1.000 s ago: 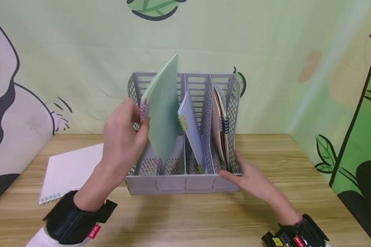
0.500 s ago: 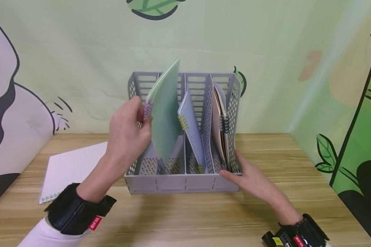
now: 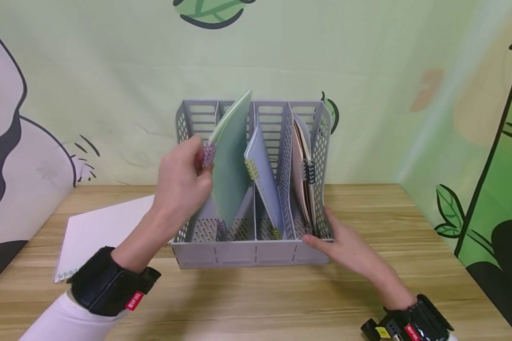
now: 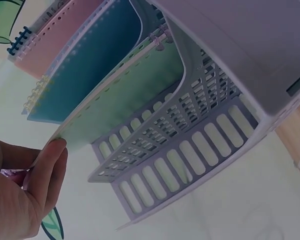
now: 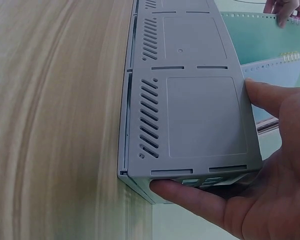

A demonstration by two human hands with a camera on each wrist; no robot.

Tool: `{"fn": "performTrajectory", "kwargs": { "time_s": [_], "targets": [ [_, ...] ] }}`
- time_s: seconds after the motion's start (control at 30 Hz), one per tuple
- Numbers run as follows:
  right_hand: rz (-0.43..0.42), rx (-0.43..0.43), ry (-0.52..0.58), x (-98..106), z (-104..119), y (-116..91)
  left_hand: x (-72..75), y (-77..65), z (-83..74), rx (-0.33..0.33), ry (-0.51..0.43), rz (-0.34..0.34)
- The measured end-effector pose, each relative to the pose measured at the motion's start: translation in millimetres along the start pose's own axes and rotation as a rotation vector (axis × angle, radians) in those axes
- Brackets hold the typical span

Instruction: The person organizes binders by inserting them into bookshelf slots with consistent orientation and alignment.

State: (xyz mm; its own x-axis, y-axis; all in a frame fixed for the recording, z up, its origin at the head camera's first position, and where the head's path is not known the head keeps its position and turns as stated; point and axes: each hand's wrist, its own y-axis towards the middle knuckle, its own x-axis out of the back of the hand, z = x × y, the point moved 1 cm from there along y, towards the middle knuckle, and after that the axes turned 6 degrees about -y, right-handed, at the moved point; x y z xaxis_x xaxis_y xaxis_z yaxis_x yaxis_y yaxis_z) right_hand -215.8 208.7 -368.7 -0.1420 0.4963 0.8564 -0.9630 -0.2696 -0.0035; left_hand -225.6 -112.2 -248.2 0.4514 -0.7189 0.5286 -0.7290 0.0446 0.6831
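A green spiral notebook (image 3: 232,166) with purple rings stands tilted in the second compartment from the left of a grey desktop file organizer (image 3: 249,254). My left hand (image 3: 185,173) pinches it at the upper rings. In the left wrist view the fingers and thumb of the left hand (image 4: 27,187) meet at the notebook's corner. My right hand (image 3: 352,248) holds the organizer's right front corner. The right wrist view has the right hand (image 5: 270,155) with its thumb at the front panel's top edge and a finger along the side wall.
Right of the green one, a blue notebook (image 3: 264,175) with yellow rings leans in its compartment. Notebooks with dark rings (image 3: 310,171) fill the rightmost one. A white spiral notebook (image 3: 100,229) lies on the wooden table (image 3: 247,303) at left, partly behind the left arm.
My left hand has shifted right, and the green notebook's top has come down and to the right with it. The right hand and the organizer look unmoved.
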Motion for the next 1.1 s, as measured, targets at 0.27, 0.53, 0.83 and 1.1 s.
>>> {"fn": "performTrajectory", "kwargs": {
  "time_s": [0.27,0.53,0.83,1.1],
  "targets": [
    [-0.013,0.014,0.003,1,0,0,-5.1,2.3,2.0,0.043,-0.017,0.048],
    [-0.01,0.016,-0.003,1,0,0,-11.1,2.8,9.8,0.078,-0.018,0.086],
    [-0.013,0.011,0.002,-1,-1,1,-17.8,1.7,14.5,0.063,0.007,0.109],
    [-0.012,0.004,0.0,0,1,0,-21.3,0.9,17.8,0.054,0.023,0.126]
  ]
}}
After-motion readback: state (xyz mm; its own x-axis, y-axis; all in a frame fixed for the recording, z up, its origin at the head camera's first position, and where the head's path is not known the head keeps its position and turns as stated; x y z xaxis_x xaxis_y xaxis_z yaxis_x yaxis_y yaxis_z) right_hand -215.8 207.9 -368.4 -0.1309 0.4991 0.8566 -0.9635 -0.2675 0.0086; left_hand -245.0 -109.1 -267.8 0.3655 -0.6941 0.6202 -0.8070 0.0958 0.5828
